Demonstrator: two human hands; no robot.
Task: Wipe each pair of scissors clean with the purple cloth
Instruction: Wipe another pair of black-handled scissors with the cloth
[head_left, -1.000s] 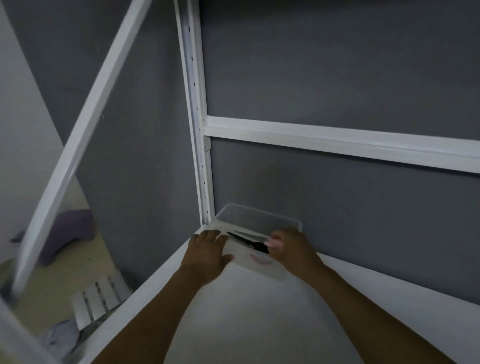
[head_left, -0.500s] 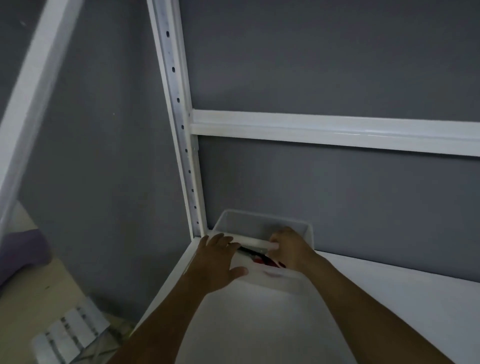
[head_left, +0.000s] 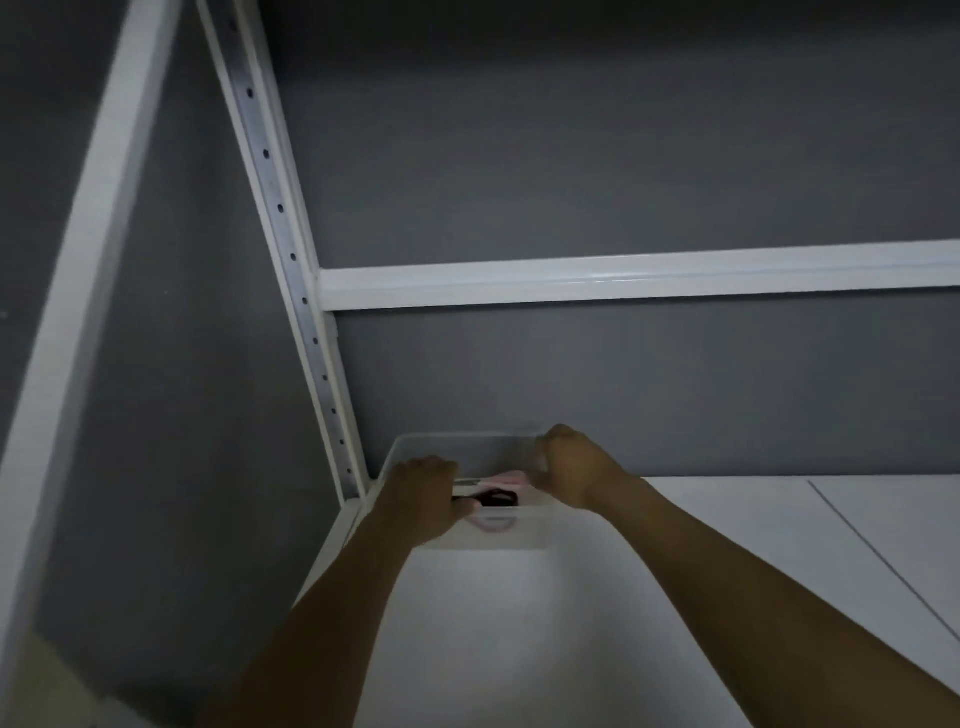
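1. Bin (head_left: 488, 538): clear plastic, standing on the white shelf (head_left: 519, 649) in its 11 o'clock corner. It is just beside the perforated post (head_left: 291, 249) and close to the grey wall (head_left: 623, 389).
2. Scissors (head_left: 496, 500): task item, inside the bin toward its 7 o'clock side. Dark handles show; the blades are hidden.
3. Pink piece (head_left: 511, 477): inside the bin, just at 12 o'clock of the scissors. Too blurred to identify.
4. Left hand (head_left: 423, 499): at the bin's 9 o'clock, fingers curled over the rim, grasping the bin.
5. Right hand (head_left: 569, 462): at the bin's 2 o'clock, fingers clenched next to the pink piece. I cannot tell what it grasps.
6. Crossbar (head_left: 623, 275): white, level, at 12 o'clock above the bin.
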